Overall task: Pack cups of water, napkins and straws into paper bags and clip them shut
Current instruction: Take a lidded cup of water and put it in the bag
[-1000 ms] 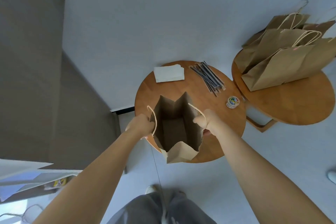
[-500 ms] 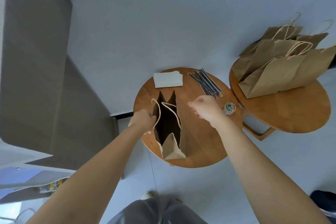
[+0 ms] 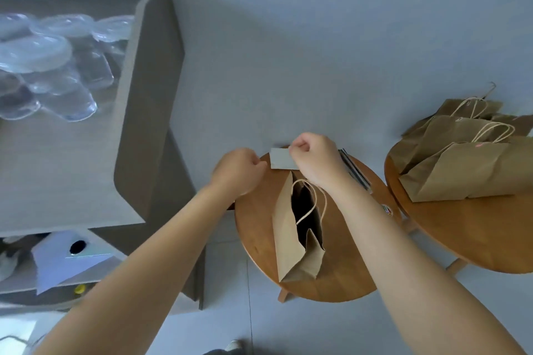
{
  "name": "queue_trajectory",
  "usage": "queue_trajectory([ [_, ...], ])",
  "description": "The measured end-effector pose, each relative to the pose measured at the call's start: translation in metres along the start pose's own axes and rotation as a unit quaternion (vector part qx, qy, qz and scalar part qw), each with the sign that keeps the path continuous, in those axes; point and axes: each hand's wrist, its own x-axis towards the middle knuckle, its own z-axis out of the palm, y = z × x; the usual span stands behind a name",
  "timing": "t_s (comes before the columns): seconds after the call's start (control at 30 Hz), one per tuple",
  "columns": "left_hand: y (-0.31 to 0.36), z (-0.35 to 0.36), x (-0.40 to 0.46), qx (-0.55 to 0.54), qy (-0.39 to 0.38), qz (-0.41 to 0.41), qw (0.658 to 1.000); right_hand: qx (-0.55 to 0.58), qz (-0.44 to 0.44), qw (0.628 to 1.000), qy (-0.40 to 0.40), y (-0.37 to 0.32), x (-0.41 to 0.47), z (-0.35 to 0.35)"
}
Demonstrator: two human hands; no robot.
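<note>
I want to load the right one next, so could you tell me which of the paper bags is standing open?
The lone paper bag on the near round table gapes open at the top; the bags on the far table lie flat in a pile.

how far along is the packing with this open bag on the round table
Early. Done: the brown paper bag stands open on the round wooden table, seemingly empty. In hand: the right hand reaches over the grey napkin stack. Left: clear lidded cups, dark straws, clipping.
</note>
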Motion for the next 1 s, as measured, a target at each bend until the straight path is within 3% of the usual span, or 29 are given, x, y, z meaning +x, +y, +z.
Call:
queue_trajectory([
  [0.2,0.016,-0.089,-0.042,0.010,0.107,0.030,0.994,0.002,-0.139,0.990,-0.035,-0.092,0.007,0.015],
  [0.4,-0.006,-0.177,-0.072,0.077,0.259,0.037,0.962,-0.016,-0.223,0.974,-0.020,-0.186,0.018,0.036],
  [0.6,-0.091,-0.234,-0.055,0.134,0.268,-0.065,0.952,-0.026,-0.279,0.959,-0.039,-0.258,0.034,0.094],
  [0.77,-0.167,-0.251,-0.012,0.054,0.266,-0.150,0.951,-0.043,-0.278,0.957,-0.065,-0.290,0.053,0.138],
  [1.0,-0.203,-0.239,0.037,-0.065,0.294,-0.125,0.945,-0.150,-0.281,0.942,-0.104,-0.307,0.076,0.166],
])
